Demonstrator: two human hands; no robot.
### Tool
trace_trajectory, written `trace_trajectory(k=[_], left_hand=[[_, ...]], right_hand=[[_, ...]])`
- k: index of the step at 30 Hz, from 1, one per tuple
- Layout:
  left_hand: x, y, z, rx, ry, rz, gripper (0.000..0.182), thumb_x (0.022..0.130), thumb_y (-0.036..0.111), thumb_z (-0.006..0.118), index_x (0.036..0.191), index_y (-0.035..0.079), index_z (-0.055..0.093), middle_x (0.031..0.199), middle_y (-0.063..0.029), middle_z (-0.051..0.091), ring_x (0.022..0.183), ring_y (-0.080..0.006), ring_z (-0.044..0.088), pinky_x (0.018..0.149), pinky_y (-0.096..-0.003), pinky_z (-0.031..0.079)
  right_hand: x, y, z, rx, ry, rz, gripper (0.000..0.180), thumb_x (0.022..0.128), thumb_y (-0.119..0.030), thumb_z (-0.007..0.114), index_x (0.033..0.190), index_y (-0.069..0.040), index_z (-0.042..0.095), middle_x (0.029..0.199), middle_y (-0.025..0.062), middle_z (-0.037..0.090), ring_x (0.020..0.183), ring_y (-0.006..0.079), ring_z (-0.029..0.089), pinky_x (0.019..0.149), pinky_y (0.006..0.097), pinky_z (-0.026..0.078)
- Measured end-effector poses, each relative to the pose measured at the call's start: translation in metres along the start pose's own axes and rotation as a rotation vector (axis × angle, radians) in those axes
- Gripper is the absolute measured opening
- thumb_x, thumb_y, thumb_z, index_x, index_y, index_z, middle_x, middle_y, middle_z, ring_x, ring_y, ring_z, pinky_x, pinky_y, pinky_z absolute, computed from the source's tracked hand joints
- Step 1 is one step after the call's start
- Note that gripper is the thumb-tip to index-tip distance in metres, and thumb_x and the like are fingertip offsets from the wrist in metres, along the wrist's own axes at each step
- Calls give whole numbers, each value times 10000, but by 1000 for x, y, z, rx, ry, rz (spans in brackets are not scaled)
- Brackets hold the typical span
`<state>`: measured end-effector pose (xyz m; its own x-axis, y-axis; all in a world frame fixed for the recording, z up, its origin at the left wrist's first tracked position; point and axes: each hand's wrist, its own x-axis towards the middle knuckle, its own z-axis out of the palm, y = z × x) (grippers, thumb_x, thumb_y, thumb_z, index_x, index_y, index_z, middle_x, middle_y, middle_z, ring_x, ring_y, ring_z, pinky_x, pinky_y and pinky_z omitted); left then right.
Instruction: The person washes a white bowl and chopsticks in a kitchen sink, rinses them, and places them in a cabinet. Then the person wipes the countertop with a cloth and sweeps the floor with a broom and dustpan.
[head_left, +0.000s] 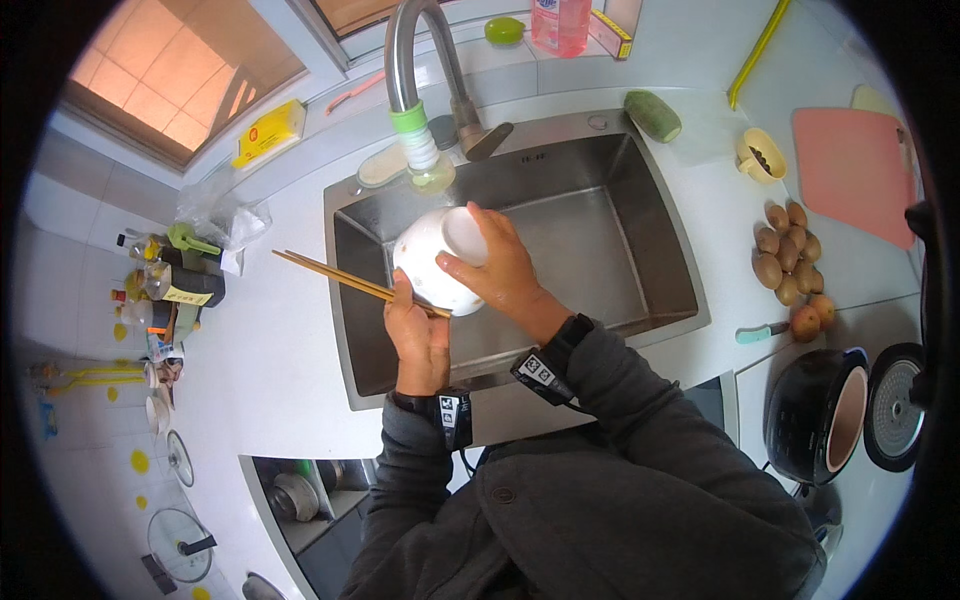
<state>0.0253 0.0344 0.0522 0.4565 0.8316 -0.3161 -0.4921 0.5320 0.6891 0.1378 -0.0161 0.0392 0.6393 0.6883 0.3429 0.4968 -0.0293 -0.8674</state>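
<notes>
A white bowl (424, 259) with small marks on its side is tilted over the steel sink (600, 247), its foot turned up toward the faucet side. My right hand (502, 270) grips it by the foot, thumb and fingers on either side. Wooden chopsticks (337, 276) lie across my left hand (416, 326), pinned under the thumb, their far ends pointing left past the sink's edge. That hand also supports the bowl's lower left side; its fingers are partly hidden. Just above the bowl is the faucet's clear spray head (433, 176) on a white and green extension.
The faucet handle (491, 141) stands behind the sink. A green gourd-like vegetable (652, 116) lies at the back right corner. Brown kiwi-like fruits (787, 251), a knife with a mint handle (754, 334) and an open black rice cooker (814, 416) are on the right; bottles (176, 281) are on the left.
</notes>
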Motion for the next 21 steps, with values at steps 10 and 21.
trace_trajectory(k=[10, 21], left_hand=[[2, -6, 11, 479, 159, 49, 215, 854, 219, 484, 791, 17, 523, 539, 15, 458, 420, -57, 401, 366, -215, 314], [40, -20, 15, 350, -5, -52, 202, 832, 193, 528, 726, 23, 557, 555, 17, 485, 432, -56, 403, 382, -207, 311]], right_hand=[[25, 40, 13, 145, -239, 387, 517, 827, -402, 362, 1135, 12, 386, 1050, 264, 462, 949, 414, 459, 810, 467, 356], [152, 125, -25, -170, 24, -4, 293, 753, -221, 546, 976, -33, 515, 895, 182, 558, 829, 337, 526, 706, 404, 405]])
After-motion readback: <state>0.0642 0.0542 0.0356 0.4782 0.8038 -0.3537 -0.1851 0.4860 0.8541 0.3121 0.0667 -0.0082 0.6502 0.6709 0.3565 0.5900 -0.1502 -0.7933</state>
